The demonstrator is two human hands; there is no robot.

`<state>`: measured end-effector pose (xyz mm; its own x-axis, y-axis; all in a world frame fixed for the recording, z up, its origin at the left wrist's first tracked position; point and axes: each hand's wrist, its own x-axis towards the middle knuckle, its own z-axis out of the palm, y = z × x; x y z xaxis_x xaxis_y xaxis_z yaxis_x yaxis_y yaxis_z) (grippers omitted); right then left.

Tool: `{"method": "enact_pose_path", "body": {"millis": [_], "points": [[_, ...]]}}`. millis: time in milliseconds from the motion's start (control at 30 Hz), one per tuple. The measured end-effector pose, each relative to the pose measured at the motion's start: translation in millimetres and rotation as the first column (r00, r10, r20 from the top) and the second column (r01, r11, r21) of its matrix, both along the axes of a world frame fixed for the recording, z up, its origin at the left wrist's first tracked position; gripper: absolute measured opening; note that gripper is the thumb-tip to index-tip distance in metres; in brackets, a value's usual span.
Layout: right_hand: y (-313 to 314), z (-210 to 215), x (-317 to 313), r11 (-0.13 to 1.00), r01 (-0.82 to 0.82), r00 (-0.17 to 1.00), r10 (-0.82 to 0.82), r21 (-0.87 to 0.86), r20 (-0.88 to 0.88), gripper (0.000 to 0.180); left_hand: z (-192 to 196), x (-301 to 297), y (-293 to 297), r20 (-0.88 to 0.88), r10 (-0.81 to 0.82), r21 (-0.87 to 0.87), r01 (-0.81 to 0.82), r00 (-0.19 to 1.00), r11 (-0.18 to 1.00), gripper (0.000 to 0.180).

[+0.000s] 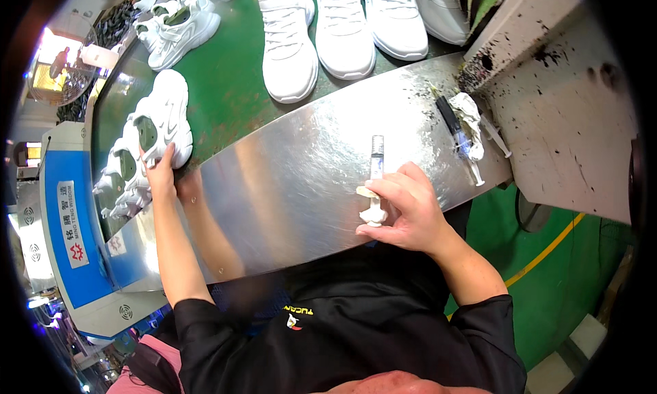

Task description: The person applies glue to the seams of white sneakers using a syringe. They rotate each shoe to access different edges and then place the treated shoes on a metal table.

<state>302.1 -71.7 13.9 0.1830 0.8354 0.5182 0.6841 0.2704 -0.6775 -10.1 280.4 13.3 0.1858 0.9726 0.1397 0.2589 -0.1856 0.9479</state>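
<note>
Pinched syringe [377,167] at centre, left hand [161,174] on a white shoe [168,120]

Right hand [410,209] now, just right of centre frame: thumb and fingers close in a pinch around the syringe's lower end, by its pale flange, and the barrel points toward the top of the frame. Over at centre left, the left hand reaches up to the shoe, thumb and forefinger spread apart against its lower part; how firmly they clasp, I cannot tell, with the other fingers partly hidden.

And the edges! A shiny metal ledge [287,182] slants from lower left to upper right, its near edge running just in front of the dark shirt [356,312]. A broad stretch of metal lies between the two hands. Beyond its far edge, green surface [226,72] shows between the held shoe and the row of white sneakers [342,31] at top centre.

Room tightens on the right: a black-capped syringe [452,124] and crumpled tissue [468,110] lie at the ledge's right end, just beside a stained pale panel [561,127]. Blue-sided housing [58,216] bounds the left. Down at lower right, green floor [496,223] carries a curving yellow line [547,250].
</note>
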Motion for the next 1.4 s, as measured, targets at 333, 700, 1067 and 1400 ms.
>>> {"method": "enact_pose_path", "body": {"millis": [333,700,1067,1400], "points": [[-5.0,0.1,1.4,1.000,0.029,1.000,-0.029,-0.005,-0.008,0.055,45.6,-24.4,-41.4,0.205,-0.122,-0.103,0.145,0.971,0.984,0.074],[-58.1,-2.3,-8.1,0.973,-0.085,0.902,-0.017,-0.217,-0.431,0.063,41.6,-21.2,-201.7,0.409,-0.167,-0.393,0.339,0.897,0.855,0.097],[-78.5,12.5,-5.7,0.934,-0.081,0.754,-0.171,-0.349,-0.634,0.076,10.8,46.9,-44.6,-0.161,-0.278,-0.328,0.214,0.947,0.920,0.047],[-19.3,70.1,-24.8,0.916,-0.400,0.601,0.298,0.044,-0.741,0.097,70.3,45.6,-130.3,0.826,-0.247,-0.122,0.588,0.507,0.800,0.052]]}}
